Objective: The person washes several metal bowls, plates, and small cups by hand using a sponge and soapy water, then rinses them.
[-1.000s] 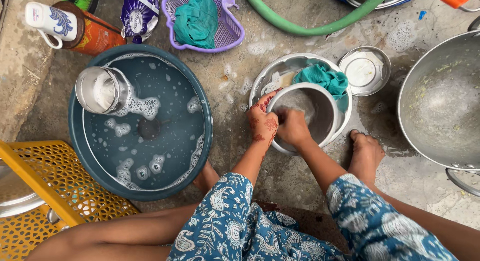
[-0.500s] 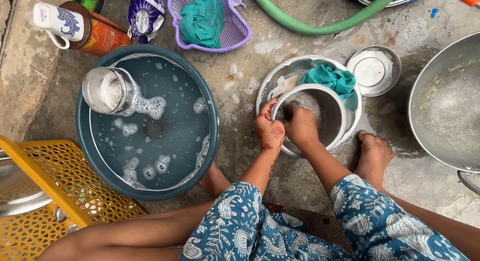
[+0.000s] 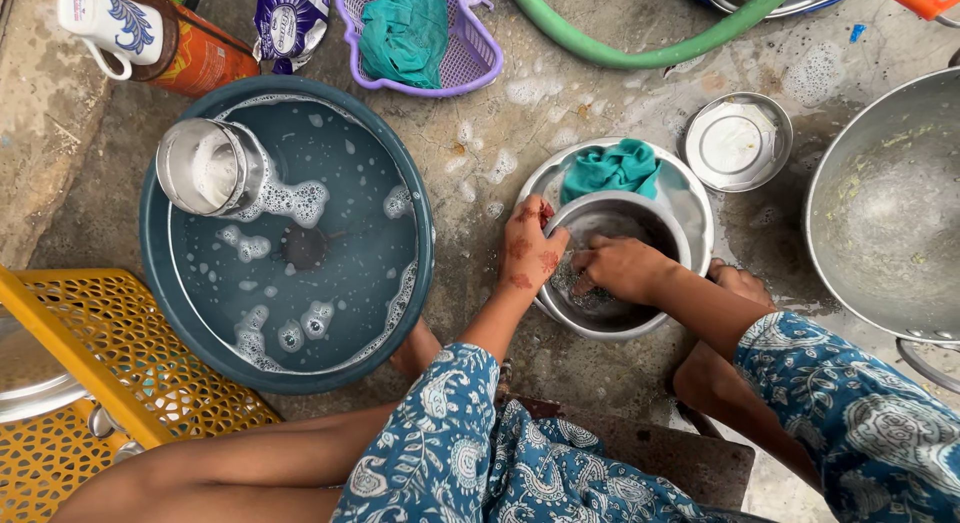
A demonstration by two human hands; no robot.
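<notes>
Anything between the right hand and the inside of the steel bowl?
Nothing visible. The right hand is already inside the steel bowl, pressed to its inner wall, while the left hand grips the near rim. The teal cloth lies behind the bowl on the steel plate, clear of both hands.

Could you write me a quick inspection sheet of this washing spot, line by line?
Surface: wet concrete floor with foam patches.
Job's things: steel bowl tilted inside a steel basin holding a teal cloth.
Clutter: soapy teal tub, steel cup, purple basket, small lid, big pot.
Hands: left hand grips the bowl's rim; right hand scrubs inside.
Cables: green hose.
Surroundings: yellow crate.
</notes>
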